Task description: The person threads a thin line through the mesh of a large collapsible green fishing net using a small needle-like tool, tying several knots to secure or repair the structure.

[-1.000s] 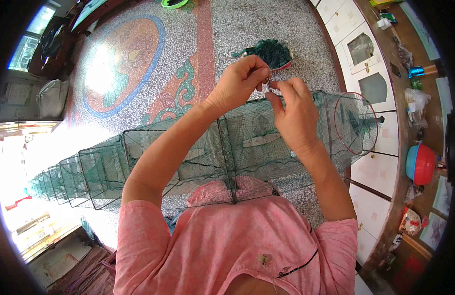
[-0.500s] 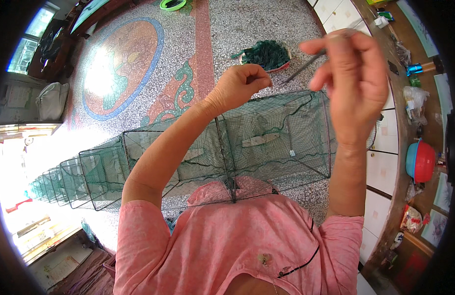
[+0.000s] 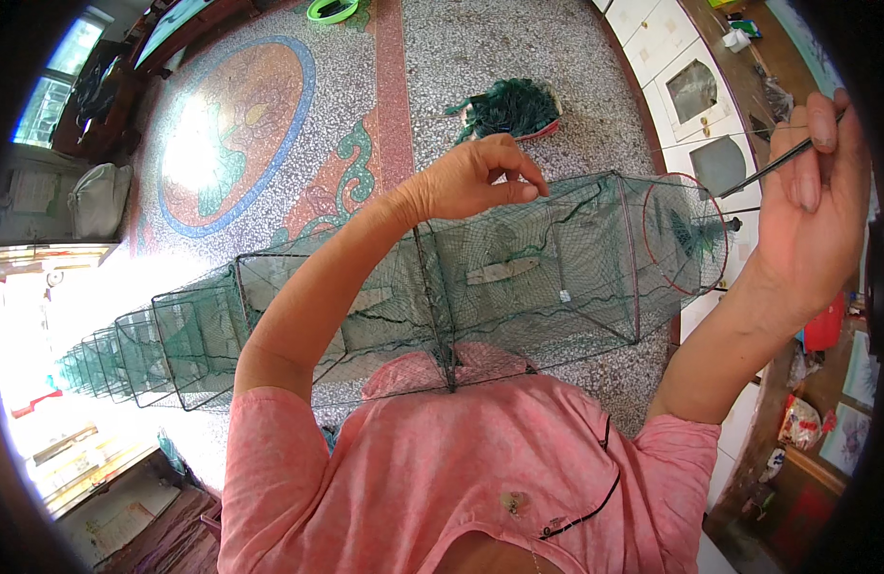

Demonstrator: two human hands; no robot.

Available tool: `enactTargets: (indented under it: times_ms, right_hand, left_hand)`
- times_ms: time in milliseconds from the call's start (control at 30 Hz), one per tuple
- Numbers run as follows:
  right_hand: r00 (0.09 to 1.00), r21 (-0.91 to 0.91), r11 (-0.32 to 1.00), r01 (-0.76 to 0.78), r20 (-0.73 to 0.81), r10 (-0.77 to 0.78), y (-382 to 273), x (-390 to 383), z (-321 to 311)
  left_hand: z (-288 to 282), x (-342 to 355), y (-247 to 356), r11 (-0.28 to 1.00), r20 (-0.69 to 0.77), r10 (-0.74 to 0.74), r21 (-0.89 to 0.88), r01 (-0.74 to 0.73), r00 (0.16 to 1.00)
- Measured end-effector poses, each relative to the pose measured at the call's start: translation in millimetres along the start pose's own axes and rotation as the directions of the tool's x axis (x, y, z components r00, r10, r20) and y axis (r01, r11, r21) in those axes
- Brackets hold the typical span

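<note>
Left hand curls near twelve o'clock (I cannot tell if gripping); right hand, lifted toward three, pinches a dark rod

I count two bare hands: one left, one right. Thin dark tools, one, at the right. Long green mesh nets, one, spanning left to right; red rings at its right end, one. On the far floor I log one dark green tangled bundle and one bright green basin. Oval floor designs: one, left. Grey cabinet panels, far right: two. Pale bags at left: one.
</note>
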State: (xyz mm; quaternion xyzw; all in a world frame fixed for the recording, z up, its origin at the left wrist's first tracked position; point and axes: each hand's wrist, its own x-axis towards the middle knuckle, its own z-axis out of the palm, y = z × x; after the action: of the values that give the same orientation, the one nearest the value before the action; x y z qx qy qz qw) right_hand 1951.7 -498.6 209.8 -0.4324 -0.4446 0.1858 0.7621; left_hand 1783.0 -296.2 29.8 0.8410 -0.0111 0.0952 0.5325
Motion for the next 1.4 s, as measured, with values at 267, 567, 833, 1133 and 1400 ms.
enactTargets:
  times_ms: [267,567,833,1133,1400]
  right_hand:
    - [0.993,-0.582,0.811,-0.068,0.043,0.114,58,-52,38]
    - [0.87,-0.914,0.347,-0.208,-0.012,0.493,114,-109,30]
    - [0.895,-0.925,0.317,-0.209,-0.05,0.443,139,-117,26]
    - [0.918,-0.872,0.415,-0.259,-0.089,0.386,154,-111,37]
    - [0.926,-0.88,0.417,-0.228,-0.064,0.372,155,-106,41]
  left_hand:
    - [-14,14,-7,0.928,-0.086,-0.28,-0.278,0.247,0.956]
    - [-7,25,-12,0.8,-0.071,-0.448,-0.476,0.365,0.891]
    - [-5,20,-15,0.758,-0.043,-0.478,-0.526,0.387,0.878]
    - [1,17,-6,0.831,-0.003,-0.475,-0.332,0.448,0.88]
    - [5,17,-8,0.837,-0.019,-0.456,-0.348,0.422,0.89]
